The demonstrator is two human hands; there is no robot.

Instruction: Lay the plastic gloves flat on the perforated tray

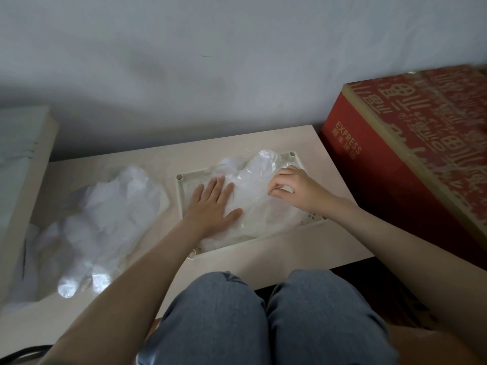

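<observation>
Under both hands lies a pale table (pixel 276 256), and well to the right of the right hand stands a red box (pixel 390 164) against the wall. Left of the left hand, apart from it, a loose pile of clear gloves (pixel 110 214) sits crumpled on the table, not yet dealt with. Directly beneath the hands is the tray (pixel 180 201), cream-coloured, with its holes showing only near the right wrist. A glove (pixel 259 177) is spread over most of it, fingers pointing away from the person, with wrinkles across the middle; whether more than one glove is layered there I cannot tell. The left hand (pixel 213 204) lies open, fingers straight, palm pressing the plastic down on the tray's left half. The right hand (pixel 295 188) has its fingers curled, thumb and forefinger pinching the film near the tray's far right side, seemingly to pull it smooth. By my reading the task is at an early stage: one glove is nearly flat, and the whole pile is left to lay.
</observation>
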